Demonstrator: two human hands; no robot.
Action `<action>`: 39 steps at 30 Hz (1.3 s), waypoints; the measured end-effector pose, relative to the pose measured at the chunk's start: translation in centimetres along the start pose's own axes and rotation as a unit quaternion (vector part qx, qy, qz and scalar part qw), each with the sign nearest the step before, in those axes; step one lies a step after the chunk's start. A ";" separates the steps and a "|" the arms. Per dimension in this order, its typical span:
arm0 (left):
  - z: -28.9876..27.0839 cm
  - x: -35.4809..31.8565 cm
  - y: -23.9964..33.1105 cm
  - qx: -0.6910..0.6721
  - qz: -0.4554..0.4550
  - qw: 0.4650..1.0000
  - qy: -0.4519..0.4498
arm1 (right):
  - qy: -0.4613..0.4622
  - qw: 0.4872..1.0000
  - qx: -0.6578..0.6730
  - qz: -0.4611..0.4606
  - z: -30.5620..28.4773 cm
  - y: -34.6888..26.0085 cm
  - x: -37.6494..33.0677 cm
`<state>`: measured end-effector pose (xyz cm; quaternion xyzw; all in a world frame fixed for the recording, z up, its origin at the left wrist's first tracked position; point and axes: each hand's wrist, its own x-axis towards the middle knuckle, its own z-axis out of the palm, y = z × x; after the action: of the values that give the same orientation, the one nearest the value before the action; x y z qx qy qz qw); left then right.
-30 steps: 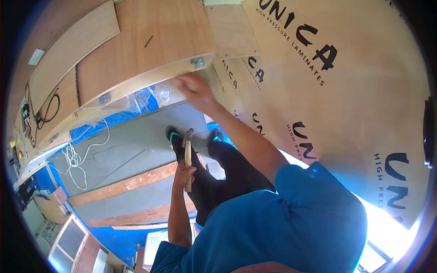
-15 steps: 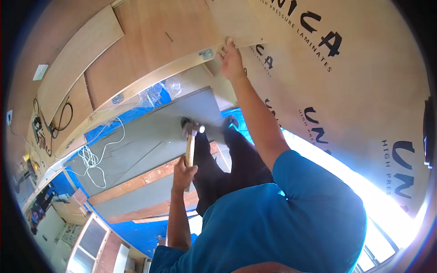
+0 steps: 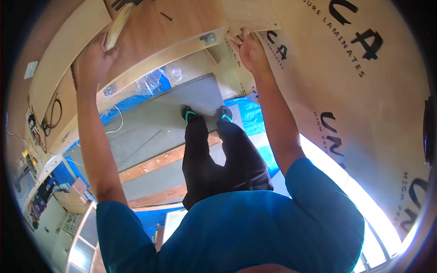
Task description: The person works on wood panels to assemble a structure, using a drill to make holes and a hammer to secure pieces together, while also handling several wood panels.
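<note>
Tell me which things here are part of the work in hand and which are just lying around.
In use:
left hand gripping a pale wooden handle
right hand pressed to the small plywood panel
wooden cabinet with metal bracket

Lying about:
white cord
clear plastic wrap
blue tarp
grey board

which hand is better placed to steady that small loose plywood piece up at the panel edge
Right. The right hand already has its fingers on the lower edge of the small plywood piece, while the left hand is far off, gripping a wooden handle.
</note>
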<state>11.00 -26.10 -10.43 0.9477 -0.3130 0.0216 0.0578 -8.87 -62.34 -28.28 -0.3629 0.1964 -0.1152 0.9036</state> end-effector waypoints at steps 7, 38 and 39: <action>3.9 1.1 -0.6 -0.048 -0.092 0.994 -0.039 | -0.057 0.992 0.016 -0.108 0.2 2.0 1.9; 12.9 -4.0 3.6 0.065 0.122 0.968 0.211 | 0.061 0.741 -0.669 0.007 -38.5 45.6 15.6; 12.9 -4.0 3.6 0.070 0.115 0.969 0.207 | 0.093 0.743 -0.662 -0.030 -38.9 45.7 14.9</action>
<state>5.71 -28.19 -23.16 0.8820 -0.3988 0.2455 0.0516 -9.56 -58.88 -90.03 -0.8632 0.2950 -0.0168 0.4094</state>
